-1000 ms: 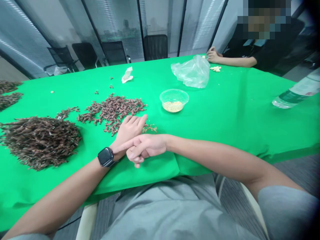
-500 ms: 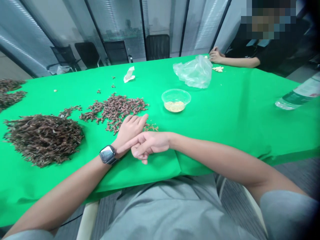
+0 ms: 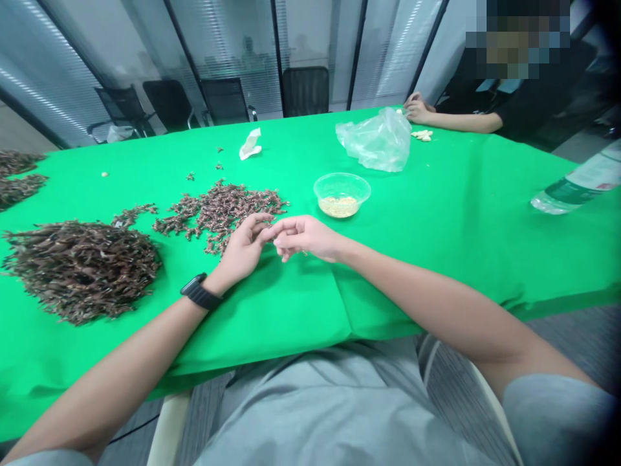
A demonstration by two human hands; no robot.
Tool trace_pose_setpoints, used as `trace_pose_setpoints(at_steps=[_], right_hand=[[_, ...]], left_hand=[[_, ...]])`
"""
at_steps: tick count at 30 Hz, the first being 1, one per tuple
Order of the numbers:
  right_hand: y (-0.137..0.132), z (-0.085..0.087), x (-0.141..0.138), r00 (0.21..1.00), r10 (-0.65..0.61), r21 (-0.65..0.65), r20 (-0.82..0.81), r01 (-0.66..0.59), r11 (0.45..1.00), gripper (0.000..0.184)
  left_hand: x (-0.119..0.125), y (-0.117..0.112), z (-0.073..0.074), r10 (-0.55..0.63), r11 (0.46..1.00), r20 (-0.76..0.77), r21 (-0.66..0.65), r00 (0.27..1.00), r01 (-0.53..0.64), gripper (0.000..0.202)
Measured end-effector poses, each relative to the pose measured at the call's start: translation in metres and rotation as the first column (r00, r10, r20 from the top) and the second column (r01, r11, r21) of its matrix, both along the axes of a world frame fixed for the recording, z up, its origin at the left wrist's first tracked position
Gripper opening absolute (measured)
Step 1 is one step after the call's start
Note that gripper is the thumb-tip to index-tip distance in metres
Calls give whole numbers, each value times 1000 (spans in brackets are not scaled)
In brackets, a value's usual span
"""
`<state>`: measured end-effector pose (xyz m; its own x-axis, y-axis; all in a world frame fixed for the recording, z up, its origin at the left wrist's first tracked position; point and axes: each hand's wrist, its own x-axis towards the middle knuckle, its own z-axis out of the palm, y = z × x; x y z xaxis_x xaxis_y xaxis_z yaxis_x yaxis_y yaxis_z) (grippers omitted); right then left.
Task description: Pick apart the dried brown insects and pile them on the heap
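Dried sprigs point(image 3: 220, 210) on green tablecloth point(image 3: 272, 317), glass wall point(image 3: 233, 45) behind, left hand point(image 3: 245, 249), right hand point(image 3: 303, 236) loosely curled, empty

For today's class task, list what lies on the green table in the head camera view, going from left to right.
large heap of dried brown sprigs → looser spread of the same sprigs → clear plastic bowl of pale grains → small pale pieces → plastic water bottle

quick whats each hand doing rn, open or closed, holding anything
Left hand: loosely curled, neither clearly open nor closed, nothing visible in it.
Right hand: loosely curled too, nothing visible, though a tiny held bit can't be ruled out.
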<state>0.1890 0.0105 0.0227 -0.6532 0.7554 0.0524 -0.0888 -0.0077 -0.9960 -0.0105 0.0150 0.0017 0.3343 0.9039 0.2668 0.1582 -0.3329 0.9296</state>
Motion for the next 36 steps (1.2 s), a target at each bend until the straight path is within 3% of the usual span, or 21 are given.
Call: trace_pose_setpoints(at_steps=[2,5,7,9,13,20,25,28,30,32,34,36], right_hand=[[4,-4,0,973,-211,253,98,181,950,22],[7,-9,1,873,-461,600,160,285,748,16],[7,-10,3,847,-507,702,160,264,662,16],[7,-10,3,844,-515,736,149,253,628,17],[5,-10,2,845,-511,717,160,256,648,17],[0,-9,-5,858,-501,556,113,364,747,14],[-4,-3,-10,882,-465,241,78,436,867,16],[-3,0,-9,928,-368,-17,62,370,929,27],[-1,1,-8,945,-324,-114,43,326,938,33],[0,0,-6,934,-355,-80,51,358,930,31],[2,-2,-6,898,-436,96,64,429,898,22],[3,-4,-5,864,-501,316,48,463,828,15]], left_hand=[[1,-1,-1,-15,1000,17,5,1000,15,39],[2,-2,-3,-16,1000,48,-3,999,17,39],[3,-3,-2,-18,1000,67,-18,998,19,39],[4,-4,0,-25,999,70,-21,997,26,39],[6,-7,3,-45,999,39,-8,998,45,42],[5,-11,2,3,993,-100,117,995,9,37],[3,-16,7,122,950,-231,309,965,-46,34],[3,-17,9,163,925,-252,375,954,-59,34],[5,-16,8,164,936,-210,342,964,-84,33],[6,-13,6,144,962,-113,250,983,-112,33],[7,-8,4,99,986,-1,132,995,-98,33],[7,-5,2,43,998,82,32,996,-45,36]])
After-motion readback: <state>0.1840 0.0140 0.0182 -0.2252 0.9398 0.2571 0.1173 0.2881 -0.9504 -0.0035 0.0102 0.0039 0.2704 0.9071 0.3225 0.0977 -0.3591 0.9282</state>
